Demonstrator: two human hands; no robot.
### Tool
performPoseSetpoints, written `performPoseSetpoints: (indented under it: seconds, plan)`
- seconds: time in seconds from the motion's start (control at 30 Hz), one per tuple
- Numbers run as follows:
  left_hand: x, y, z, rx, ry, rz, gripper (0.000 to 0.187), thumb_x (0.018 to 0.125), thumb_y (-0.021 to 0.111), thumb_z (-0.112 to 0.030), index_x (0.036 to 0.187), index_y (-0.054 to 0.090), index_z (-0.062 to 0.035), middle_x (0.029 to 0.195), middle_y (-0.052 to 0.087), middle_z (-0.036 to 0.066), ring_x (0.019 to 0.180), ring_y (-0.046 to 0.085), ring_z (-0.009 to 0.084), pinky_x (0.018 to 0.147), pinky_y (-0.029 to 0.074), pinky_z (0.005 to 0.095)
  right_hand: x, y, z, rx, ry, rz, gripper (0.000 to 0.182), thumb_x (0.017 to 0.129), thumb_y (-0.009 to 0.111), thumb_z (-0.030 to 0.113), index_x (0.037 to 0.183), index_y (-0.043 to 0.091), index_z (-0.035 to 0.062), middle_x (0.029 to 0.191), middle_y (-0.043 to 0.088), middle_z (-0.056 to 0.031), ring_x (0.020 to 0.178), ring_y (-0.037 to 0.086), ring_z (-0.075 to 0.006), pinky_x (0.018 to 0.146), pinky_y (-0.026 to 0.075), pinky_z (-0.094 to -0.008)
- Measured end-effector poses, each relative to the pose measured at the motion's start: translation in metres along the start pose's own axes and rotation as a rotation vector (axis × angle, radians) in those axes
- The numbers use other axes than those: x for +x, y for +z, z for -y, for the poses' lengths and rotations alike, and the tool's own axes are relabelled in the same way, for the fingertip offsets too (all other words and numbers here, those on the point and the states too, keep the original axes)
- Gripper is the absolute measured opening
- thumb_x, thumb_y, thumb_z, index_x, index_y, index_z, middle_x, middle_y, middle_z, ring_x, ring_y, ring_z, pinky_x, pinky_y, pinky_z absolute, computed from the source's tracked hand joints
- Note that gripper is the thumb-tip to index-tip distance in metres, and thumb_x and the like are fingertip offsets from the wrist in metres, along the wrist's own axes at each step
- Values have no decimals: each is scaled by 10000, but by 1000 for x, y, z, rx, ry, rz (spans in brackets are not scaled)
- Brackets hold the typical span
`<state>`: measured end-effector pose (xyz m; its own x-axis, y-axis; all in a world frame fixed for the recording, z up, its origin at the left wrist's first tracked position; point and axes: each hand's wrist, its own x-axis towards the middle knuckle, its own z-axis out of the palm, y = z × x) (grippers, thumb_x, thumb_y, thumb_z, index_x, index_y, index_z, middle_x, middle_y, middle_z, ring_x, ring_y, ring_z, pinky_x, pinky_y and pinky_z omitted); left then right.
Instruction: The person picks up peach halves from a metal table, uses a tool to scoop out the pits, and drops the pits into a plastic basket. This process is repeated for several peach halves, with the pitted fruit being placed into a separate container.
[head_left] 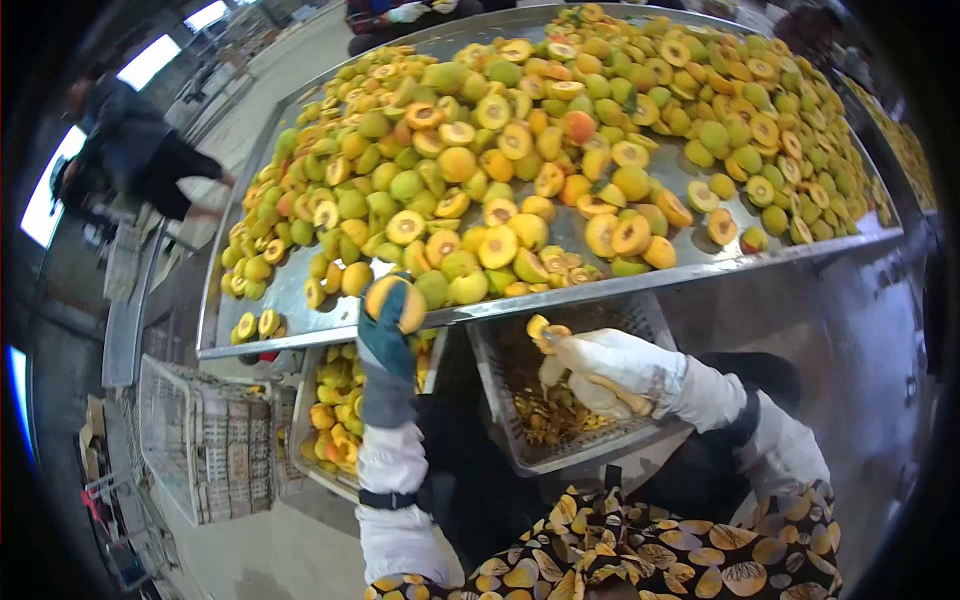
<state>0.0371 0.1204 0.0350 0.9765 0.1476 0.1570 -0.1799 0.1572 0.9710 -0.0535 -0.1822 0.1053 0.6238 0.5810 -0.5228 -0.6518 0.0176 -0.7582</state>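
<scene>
My left hand (388, 325), in a dark teal glove, is closed around a yellow peach half (403, 304) at the front edge of the metal table. To its right, my right hand (610, 372), in a white glove, grips a small tool with a tan handle (625, 396); its exact kind I cannot tell. A scrap of yellow fruit (543, 330) shows at its working end. Below this hand stands a grey crate (545, 462) with peach scraps and pits inside. Halved peaches (498, 246) are heaped in front of both hands.
The metal table (640, 278) has a raised rim. Under my left arm is a crate (300, 432) of peach halves. Stacked mesh crates (225, 450) stand farther left. A person (140, 140) is at the far left; another person's gloved hands (415, 11) show across the table.
</scene>
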Motion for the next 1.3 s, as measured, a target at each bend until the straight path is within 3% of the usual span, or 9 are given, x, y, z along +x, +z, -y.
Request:
performPoseSetpoints:
  seconds: [0.1, 0.17, 0.3, 0.47, 0.67, 0.87, 0.97, 1.17, 1.3]
  plan:
    - [-51, 82, -1, -459, -281, 207, 432, 966, 626, -232, 1308, 531, 15, 1223, 624, 147, 1112, 618, 255, 960, 516, 353, -11, 5, 10, 200, -36, 116, 636, 979, 486, 625, 976, 592, -2, 475, 433, 1, 322, 402, -102, 315, 327, -253]
    - [-67, 104, 13, -139, 145, 380, 425, 983, 602, -136, 1370, 475, -12, 1344, 543, 167, 1172, 591, 273, 1021, 499, 400, -6, -2, 2, 139, -85, 21, 662, 982, 453, 639, 981, 594, -8, 483, 473, -17, 317, 413, -123, 319, 341, -263]
    - [-74, 131, 14, 57, 171, 268, 379, 933, 663, -149, 1250, 539, 18, 1176, 624, 112, 1062, 626, 210, 942, 517, 330, -7, -12, -1, -130, -62, -180, 639, 985, 438, 604, 1001, 614, -11, 562, 587, -74, 368, 512, -165, 357, 407, -278]
    - [-77, 138, 22, 178, 160, 273, 372, 915, 672, -93, 1242, 532, 16, 1107, 650, 118, 1011, 649, 203, 920, 519, 326, -10, -11, -10, -721, -291, -456, 585, 971, 461, 571, 1021, 650, 20, 774, 683, -187, 740, 698, -309, 694, 549, -405]
    - [-89, 162, 4, -188, -17, 157, 490, 1068, 405, -421, 1241, 544, 16, 1117, 656, 149, 1003, 649, 221, 913, 516, 334, -10, -1, -14, -927, -409, -660, 559, 978, 471, 552, 1014, 656, 26, 886, 691, -246, 896, 678, -423, 771, 536, -489]
    - [-97, 176, -7, -10, 108, 40, 527, 1087, 334, -431, 1239, 553, 24, 1103, 649, 150, 990, 639, 216, 914, 511, 337, 9, -15, -18, -768, -623, -417, 530, 990, 453, 518, 975, 636, 21, 746, 661, -211, 724, 664, -394, 681, 524, -462]
    - [-97, 176, -9, 84, 179, 45, 525, 1089, 333, -423, 1239, 557, 27, 1095, 650, 149, 989, 636, 218, 912, 509, 338, -12, -9, 2, -293, -155, -177, 542, 1000, 408, 504, 979, 620, 6, 694, 629, -183, 674, 647, -352, 673, 512, -429]
    - [-94, 175, -10, 92, 186, 117, 514, 1088, 353, -401, 1272, 544, 40, 1103, 648, 150, 992, 632, 213, 913, 506, 344, 2, -20, -10, -534, -484, -307, 508, 1012, 457, 505, 820, 577, 51, 568, 537, -59, 450, 543, -189, 437, 421, -328]
    - [-93, 178, -17, 85, 199, 225, 504, 1088, 360, -382, 1287, 537, 46, 1115, 647, 148, 999, 629, 204, 919, 504, 346, -11, -34, -14, 403, -93, 269, 506, 1000, 492, 574, 872, 532, 86, 525, 460, 8, 336, 409, -108, 302, 302, -254]
